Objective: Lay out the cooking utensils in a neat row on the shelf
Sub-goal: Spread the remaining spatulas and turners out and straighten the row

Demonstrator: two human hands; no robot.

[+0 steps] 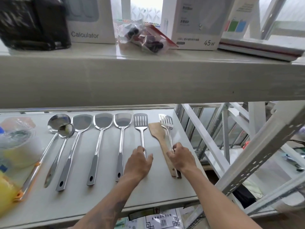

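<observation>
On the white shelf (158,192) lies a row of steel utensils, heads pointing away: two ladles (58,124), then three solid turners (82,123) and a slotted turner (140,121). My left hand (138,162) lies over the slotted turner's handle, fingers around it. A wooden spatula (156,131) lies further right. My right hand (180,158) pinches the handle of a second slotted turner (166,121), which lies across the wooden spatula's handle.
Tape rolls and plastic-wrapped items (14,141) crowd the shelf's left end. The upper shelf (148,76) overhangs close above, carrying boxes (90,20) and a bag (145,38). The shelf's right edge ends near a white metal frame (257,162).
</observation>
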